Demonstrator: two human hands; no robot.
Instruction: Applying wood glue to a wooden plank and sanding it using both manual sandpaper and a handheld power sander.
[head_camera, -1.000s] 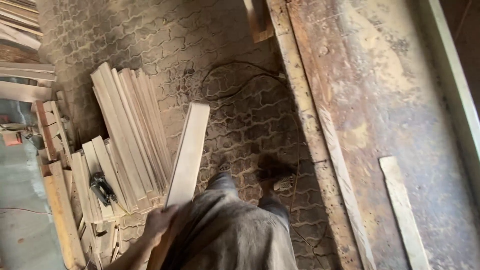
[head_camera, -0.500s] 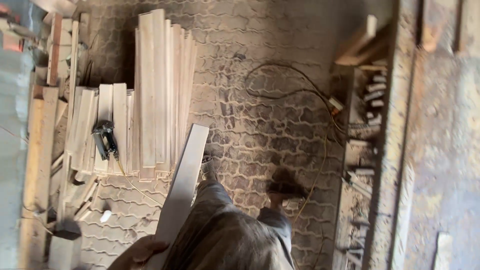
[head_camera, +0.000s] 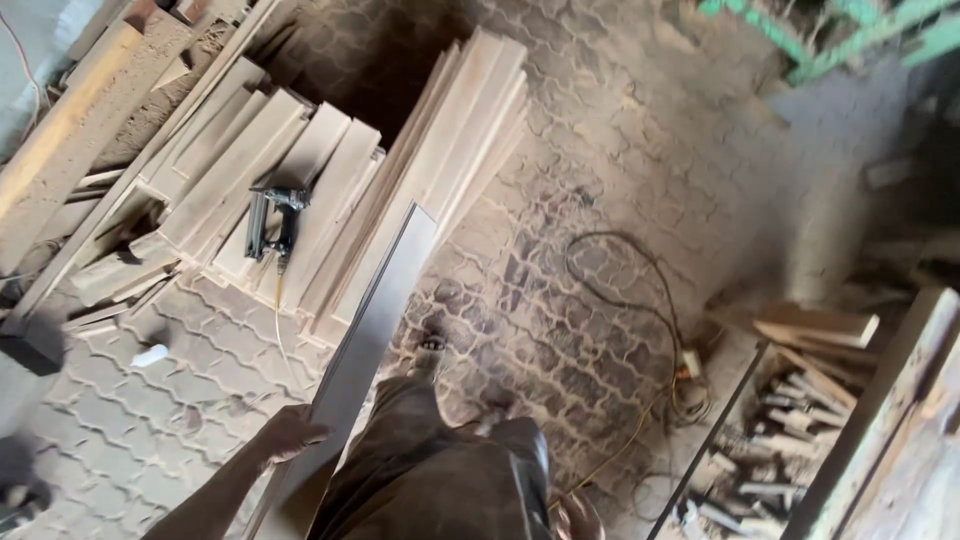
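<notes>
— Where's your board right now?

— Your left hand (head_camera: 290, 432) is closed around the long pale board (head_camera: 365, 340) near its lower end, the far end tipped up over the paved floor (head_camera: 560, 200) toward the plank stack (head_camera: 400, 190), likely so it clears your legs

— And your right hand?

— Out of sight. A nail gun (head_camera: 272, 222) lies on the stack's lower planks, its yellow cord trailing off the near edge

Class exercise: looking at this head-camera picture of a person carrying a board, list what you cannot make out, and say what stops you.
- Right hand: head view, cut by the bottom edge; its grip cannot be told.
- Board: near end hidden behind the left hand and trousers.
- Power tool on the plank stack: too small to tell its type.
- Shelf scraps: blurred, in shadow.
</notes>
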